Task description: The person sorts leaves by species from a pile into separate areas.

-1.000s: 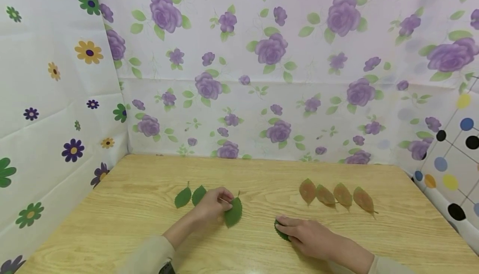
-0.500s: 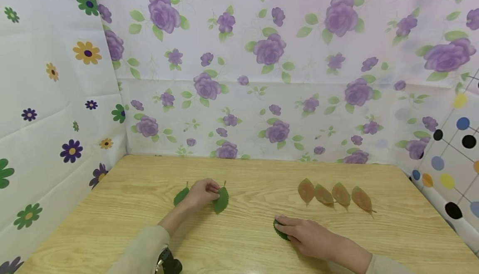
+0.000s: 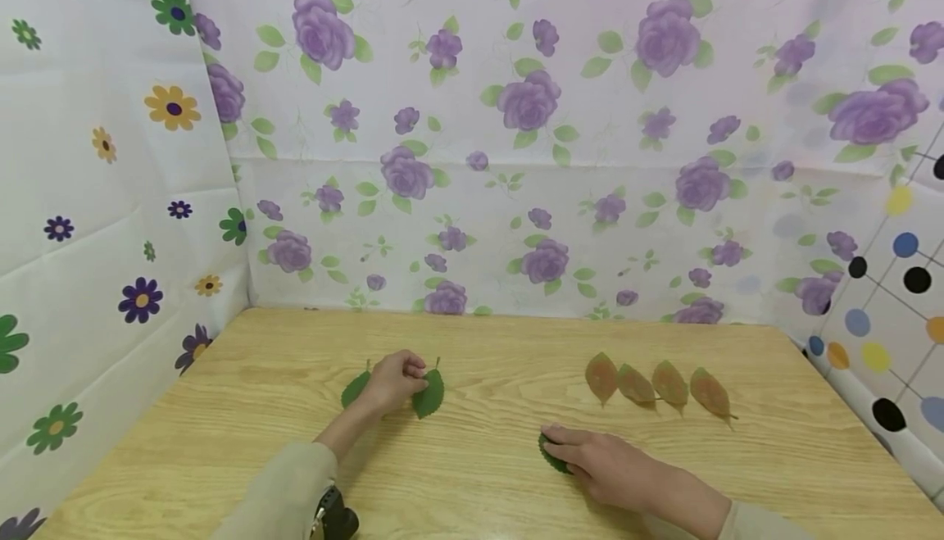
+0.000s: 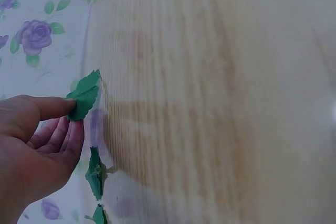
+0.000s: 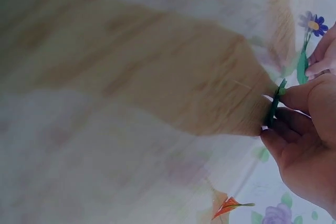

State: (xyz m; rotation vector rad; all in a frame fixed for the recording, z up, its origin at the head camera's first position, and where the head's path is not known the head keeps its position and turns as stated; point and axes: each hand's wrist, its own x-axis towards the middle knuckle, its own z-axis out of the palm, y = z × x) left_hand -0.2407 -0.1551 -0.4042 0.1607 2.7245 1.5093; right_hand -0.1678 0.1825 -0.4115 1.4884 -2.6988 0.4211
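Note:
My left hand [image 3: 391, 384] pinches a green leaf [image 3: 429, 395] between thumb and fingers, the stem pointing away from me. In the left wrist view that leaf [image 4: 85, 95] is tilted, with two more green leaves lying behind it. One of those, a green leaf [image 3: 354, 390], shows at the left of my hand in the head view; the hand hides the other. Nearer the front, my right hand [image 3: 608, 462] holds a dark green leaf [image 3: 551, 453] low at the table, partly covered by the fingers. The right wrist view shows this leaf [image 5: 274, 106] edge-on between thumb and fingers.
Several reddish-brown leaves [image 3: 670, 383] lie in a row at the right back of the wooden table [image 3: 487, 343]. A floral sheet [image 3: 472, 237] hangs behind the table's far edge, with patterned sheets at both sides. A dark wrist device [image 3: 338, 515] sits on my left wrist.
My left hand has carried its green leaf leftward, close beside the other green leaves, with little motion in the last half second. The right hand has stayed in place with its leaf.

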